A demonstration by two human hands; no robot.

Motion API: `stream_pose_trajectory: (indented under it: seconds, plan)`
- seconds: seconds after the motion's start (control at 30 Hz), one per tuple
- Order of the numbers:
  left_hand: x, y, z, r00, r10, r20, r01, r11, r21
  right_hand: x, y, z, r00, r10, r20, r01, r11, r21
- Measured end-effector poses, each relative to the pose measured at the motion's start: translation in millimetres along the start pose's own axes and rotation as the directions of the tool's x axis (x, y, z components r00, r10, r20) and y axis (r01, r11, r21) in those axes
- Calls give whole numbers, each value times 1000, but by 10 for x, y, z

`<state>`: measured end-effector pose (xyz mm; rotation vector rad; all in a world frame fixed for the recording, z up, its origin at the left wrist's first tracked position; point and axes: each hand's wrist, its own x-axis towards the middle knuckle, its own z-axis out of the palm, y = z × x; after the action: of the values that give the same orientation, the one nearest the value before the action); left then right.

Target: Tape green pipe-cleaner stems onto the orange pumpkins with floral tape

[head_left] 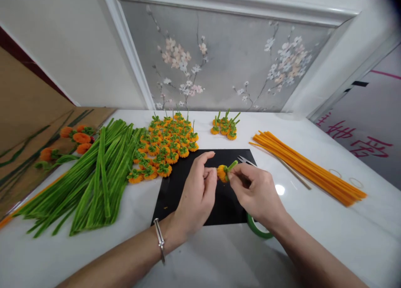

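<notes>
Above the black mat [175,196], a small orange pumpkin [222,173] with a green stem is between my two hands. My right hand [257,190] pinches its green part from the right. My left hand [199,190] is at its left side with fingers curled; what its fingertips hold, if anything, is too small to make out. Scissors [246,160] lie partly hidden behind my right hand. A roll of green tape [260,231] sits below that hand, partly covered by it.
Green fuzzy stems [103,175] lie left, beside many finished pumpkins [166,142]. A smaller pumpkin group [224,127] stands at the back. Orange stems [307,167] and a thin stick [294,173] lie right. Orange flowers [82,142] rest on cardboard at far left.
</notes>
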<state>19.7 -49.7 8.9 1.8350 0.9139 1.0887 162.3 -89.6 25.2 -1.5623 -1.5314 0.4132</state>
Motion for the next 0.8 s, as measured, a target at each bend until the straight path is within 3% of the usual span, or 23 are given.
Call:
stream_pose_trajectory:
  seconds: [0.13,0.3,0.33,0.4,0.47,0.5,0.53,0.6,0.7,0.8]
  plan:
    - [154,11,-73,981,-151,124,175,961,-214,28,35,-12,998,-39,39,39,999,1]
    - [315,10,-234,909,-257,328,336,918,-211,57,69,-64,982,8,191,-31,993,118]
    - [333,13,-263,876,-313,366,414,878,-240,61,72,-77,976,17,216,-51,987,153]
    - [350,15,-306,755,-406,514,608,726,-319,69,74,-97,968,9,251,-66,973,221]
    - [348,10,-329,618,-404,674,750,560,-352,76,74,-109,960,-24,278,-52,963,264]
    - [343,5,-333,584,-383,715,779,511,-362,78,73,-111,958,-36,283,-43,962,269]
    - [336,-1,-333,580,-366,728,784,491,-379,80,71,-111,958,-43,284,-35,964,265]
    - [323,-11,-322,634,-353,688,744,521,-418,82,64,-107,962,-48,268,-17,971,237]
    - [303,-5,-276,784,-306,541,564,715,-413,82,58,-92,973,-37,228,-8,981,196]
    - [268,23,-217,910,-167,380,281,921,-269,89,65,-77,977,8,214,-54,977,208]
